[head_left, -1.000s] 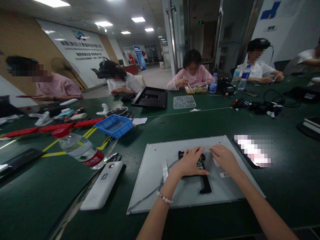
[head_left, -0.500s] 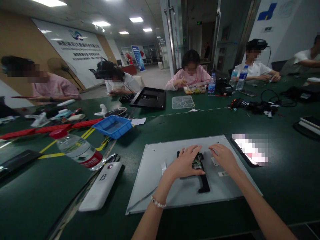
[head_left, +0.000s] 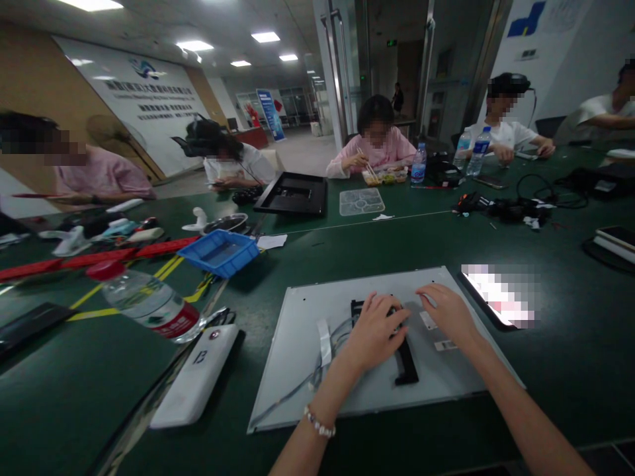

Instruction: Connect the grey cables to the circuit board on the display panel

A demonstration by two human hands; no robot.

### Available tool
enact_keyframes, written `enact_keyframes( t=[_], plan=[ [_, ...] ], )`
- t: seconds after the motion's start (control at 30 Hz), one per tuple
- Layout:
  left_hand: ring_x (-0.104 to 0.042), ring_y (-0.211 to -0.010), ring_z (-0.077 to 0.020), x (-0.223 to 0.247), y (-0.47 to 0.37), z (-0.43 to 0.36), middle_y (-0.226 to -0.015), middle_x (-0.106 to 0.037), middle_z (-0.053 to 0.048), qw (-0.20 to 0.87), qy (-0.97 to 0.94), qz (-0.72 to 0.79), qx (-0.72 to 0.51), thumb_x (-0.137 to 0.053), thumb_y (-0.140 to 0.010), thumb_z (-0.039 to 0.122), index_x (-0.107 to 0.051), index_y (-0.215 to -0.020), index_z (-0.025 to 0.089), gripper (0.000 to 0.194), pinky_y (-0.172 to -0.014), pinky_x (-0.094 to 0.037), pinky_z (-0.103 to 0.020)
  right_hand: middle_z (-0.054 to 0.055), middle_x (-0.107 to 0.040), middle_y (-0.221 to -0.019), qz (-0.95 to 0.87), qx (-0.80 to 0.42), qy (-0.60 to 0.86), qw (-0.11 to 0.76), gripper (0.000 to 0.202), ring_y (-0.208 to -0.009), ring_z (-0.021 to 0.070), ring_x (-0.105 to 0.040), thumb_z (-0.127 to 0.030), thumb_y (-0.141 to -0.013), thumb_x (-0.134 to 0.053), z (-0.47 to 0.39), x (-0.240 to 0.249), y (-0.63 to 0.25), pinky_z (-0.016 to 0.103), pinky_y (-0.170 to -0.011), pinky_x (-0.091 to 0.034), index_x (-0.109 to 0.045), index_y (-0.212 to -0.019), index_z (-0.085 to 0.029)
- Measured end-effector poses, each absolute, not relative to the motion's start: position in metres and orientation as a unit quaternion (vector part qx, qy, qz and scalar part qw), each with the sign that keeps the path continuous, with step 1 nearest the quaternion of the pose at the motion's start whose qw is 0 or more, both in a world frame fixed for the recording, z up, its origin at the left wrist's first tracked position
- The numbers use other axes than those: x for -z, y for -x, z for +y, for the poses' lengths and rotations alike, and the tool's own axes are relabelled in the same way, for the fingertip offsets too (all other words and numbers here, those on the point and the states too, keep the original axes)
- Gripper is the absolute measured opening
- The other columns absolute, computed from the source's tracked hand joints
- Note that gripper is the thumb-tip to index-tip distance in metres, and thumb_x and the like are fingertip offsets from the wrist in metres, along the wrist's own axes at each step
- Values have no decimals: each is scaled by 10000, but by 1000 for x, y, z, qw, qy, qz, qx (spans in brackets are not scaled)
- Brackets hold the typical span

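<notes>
A flat grey panel [head_left: 297, 330] lies on the green table, with a black bracket [head_left: 407, 365] on its middle. My left hand [head_left: 380, 330] is over the bracket, fingers spread and bent, covering most of it; whether the fingertips touch it is hidden. To its right, my right hand [head_left: 445, 312] hovers near the panel's upper right part, fingers slightly curled and apart, holding nothing visible. Thin grey cables and a strip of silvery tape [head_left: 324, 342] are on the panel left of my left wrist.
A lit phone [head_left: 496, 297] lies right of the panel. On the left are a white power bank [head_left: 196, 380], a tilted water bottle [head_left: 149, 307] and a blue tray [head_left: 221, 254]. Beyond sits a black frame [head_left: 292, 193]; several people sit around the table.
My left hand has shifted right and turned over the bracket, uncovering more cable. My right hand has barely moved. Across the table, a person's chopsticks have moved.
</notes>
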State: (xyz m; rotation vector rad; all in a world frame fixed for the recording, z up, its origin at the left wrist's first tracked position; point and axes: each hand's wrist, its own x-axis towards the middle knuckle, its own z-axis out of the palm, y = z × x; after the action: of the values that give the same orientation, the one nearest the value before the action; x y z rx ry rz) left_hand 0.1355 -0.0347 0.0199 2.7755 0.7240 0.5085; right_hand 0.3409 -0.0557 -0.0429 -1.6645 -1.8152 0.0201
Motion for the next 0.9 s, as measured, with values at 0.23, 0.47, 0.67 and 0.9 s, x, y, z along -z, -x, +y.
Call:
enact_keyframes(
  t=[0.23,0.47,0.67,0.9],
  plan=[
    [-404,-1045,-248,-4,-126,-24,-1119,-427,-85,159,-859,414,-258,-583,-800,328,-52,-1425,218,827,-966,-334,-444,47,-656,-950,-692,-22,643,326,230,-915,202,-589,-161,-842,-424,-57,45,-340,349,-825,-452,-626,-947,-197],
    [-331,-1134,-307,-3,-124,-27,-1217,-352,-100,165,-896,364,-191,-699,-636,510,-66,-1429,226,1054,-1021,-241,-525,47,-655,-955,-693,-25,643,324,228,-910,201,-587,-158,-838,-426,-54,46,-342,339,-811,-452,-621,-947,-200],
    [-321,-1171,-330,-5,-124,-29,-1210,-363,-98,145,-922,326,-152,-686,-618,563,-200,-1398,238,975,-1055,-126,-582,46,-653,-958,-692,-31,648,317,225,-914,200,-585,-160,-838,-430,-55,44,-341,333,-809,-448,-623,-946,-203],
    [-327,-1186,-331,-1,-123,-28,-1212,-377,-103,127,-922,334,-148,-699,-610,546,-328,-1328,221,872,-1061,-144,-568,46,-650,-953,-698,-45,650,297,220,-915,196,-580,-159,-841,-430,-56,45,-341,322,-827,-439,-622,-942,-195]
  ],
)
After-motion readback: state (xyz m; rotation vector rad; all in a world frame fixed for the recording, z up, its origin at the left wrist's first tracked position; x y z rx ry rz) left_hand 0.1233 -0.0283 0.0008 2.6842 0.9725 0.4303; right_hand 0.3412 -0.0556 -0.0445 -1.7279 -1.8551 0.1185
